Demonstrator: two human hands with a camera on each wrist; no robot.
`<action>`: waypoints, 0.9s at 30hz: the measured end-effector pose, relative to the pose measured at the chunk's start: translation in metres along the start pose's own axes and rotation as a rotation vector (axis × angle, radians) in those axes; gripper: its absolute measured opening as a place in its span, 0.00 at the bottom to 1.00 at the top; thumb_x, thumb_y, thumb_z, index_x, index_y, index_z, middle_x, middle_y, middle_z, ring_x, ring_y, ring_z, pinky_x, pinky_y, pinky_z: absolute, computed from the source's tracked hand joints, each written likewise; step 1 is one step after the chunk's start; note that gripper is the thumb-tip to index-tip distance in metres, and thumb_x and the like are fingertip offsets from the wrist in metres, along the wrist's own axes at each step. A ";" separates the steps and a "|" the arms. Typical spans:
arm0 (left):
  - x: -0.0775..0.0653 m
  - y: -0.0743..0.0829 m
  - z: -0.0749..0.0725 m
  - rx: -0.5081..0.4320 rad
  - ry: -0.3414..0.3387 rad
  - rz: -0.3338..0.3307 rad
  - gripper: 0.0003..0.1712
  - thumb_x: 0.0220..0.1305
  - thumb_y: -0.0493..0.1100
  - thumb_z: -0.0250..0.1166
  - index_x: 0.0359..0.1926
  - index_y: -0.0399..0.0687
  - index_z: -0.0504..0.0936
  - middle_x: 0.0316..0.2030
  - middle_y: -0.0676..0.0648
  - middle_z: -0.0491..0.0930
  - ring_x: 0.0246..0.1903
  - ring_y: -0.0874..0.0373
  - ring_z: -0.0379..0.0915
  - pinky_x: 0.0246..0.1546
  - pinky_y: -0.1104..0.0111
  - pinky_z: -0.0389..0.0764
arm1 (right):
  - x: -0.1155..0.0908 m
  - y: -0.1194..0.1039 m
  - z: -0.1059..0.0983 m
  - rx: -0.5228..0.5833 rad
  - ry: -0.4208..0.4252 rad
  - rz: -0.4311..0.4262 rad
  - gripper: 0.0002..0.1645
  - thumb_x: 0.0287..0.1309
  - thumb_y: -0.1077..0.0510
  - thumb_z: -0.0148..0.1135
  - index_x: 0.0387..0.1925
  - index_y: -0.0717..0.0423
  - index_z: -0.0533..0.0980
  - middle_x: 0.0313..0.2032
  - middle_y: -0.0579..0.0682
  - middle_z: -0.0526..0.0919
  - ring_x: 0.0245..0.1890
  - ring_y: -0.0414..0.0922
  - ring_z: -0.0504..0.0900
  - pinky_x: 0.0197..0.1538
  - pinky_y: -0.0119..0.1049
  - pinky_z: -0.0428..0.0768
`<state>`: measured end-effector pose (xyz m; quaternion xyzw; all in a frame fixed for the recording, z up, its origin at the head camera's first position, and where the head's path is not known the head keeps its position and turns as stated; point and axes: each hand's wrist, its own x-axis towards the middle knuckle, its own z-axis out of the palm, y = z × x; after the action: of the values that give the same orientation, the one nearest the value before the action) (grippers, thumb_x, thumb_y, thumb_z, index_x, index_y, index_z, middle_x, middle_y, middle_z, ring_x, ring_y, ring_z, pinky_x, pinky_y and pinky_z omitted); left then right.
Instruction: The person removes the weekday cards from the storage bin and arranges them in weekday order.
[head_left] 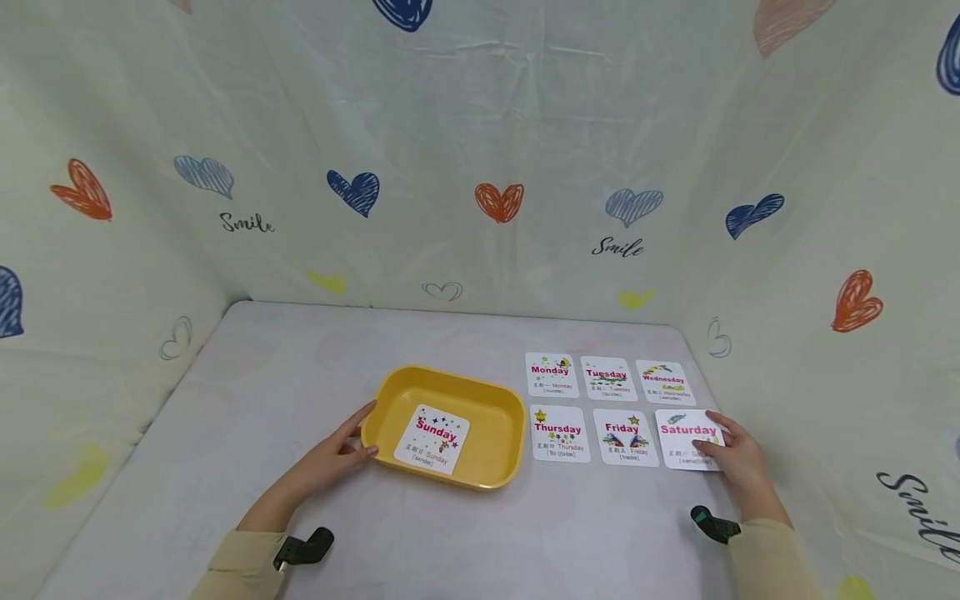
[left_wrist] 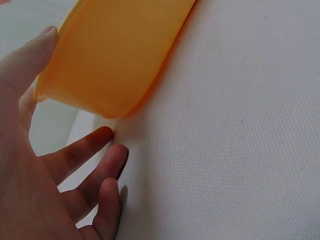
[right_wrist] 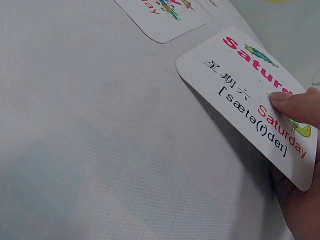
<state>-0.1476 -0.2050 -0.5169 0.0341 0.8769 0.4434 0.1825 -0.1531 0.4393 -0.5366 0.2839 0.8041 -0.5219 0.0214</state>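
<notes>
My left hand (head_left: 333, 454) holds the left end of a yellow plastic tray (head_left: 495, 433), thumb and index finger at its rim. The other fingers (left_wrist: 107, 162) of that hand sit below the tray's outer wall, apart from it in the left wrist view. Inside the tray lies a white Sunday card (head_left: 432, 439). At the right, my right hand (head_left: 738, 467) pinches the Saturday card (head_left: 678, 446), thumb on the printed face and fingers beneath. In the right wrist view this card (right_wrist: 230, 82) is tilted, its near edge raised above the tabletop with a shadow under it.
Left of the Saturday card are the Friday card (head_left: 626, 437) and Thursday card (head_left: 560, 433). Behind them lie the Monday (head_left: 552, 376), Tuesday (head_left: 608, 379) and Wednesday (head_left: 665, 383) cards. A heart-print curtain (head_left: 450, 108) encloses the white table (head_left: 315, 350) at the back and sides.
</notes>
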 end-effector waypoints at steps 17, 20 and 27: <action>0.000 0.002 0.001 0.003 0.006 0.003 0.46 0.64 0.56 0.66 0.76 0.61 0.53 0.57 0.38 0.70 0.40 0.53 0.69 0.43 0.57 0.71 | 0.010 0.001 -0.001 -0.185 -0.019 0.002 0.48 0.60 0.62 0.66 0.75 0.57 0.51 0.69 0.70 0.56 0.59 0.61 0.67 0.54 0.45 0.75; 0.000 0.003 0.001 0.008 0.007 0.003 0.46 0.63 0.56 0.66 0.76 0.61 0.53 0.58 0.37 0.69 0.40 0.52 0.69 0.43 0.56 0.72 | 0.011 0.002 0.001 -0.192 -0.008 0.002 0.49 0.59 0.62 0.67 0.75 0.58 0.50 0.67 0.71 0.57 0.58 0.62 0.66 0.55 0.49 0.74; -0.002 0.003 0.001 0.010 0.009 0.000 0.46 0.63 0.56 0.66 0.76 0.61 0.53 0.59 0.37 0.69 0.40 0.52 0.69 0.43 0.56 0.72 | 0.011 0.002 0.004 -0.250 -0.014 -0.016 0.51 0.60 0.60 0.66 0.76 0.59 0.47 0.65 0.72 0.58 0.55 0.62 0.67 0.54 0.50 0.73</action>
<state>-0.1459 -0.2028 -0.5142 0.0329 0.8800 0.4389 0.1785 -0.1625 0.4417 -0.5441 0.2688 0.8650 -0.4198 0.0583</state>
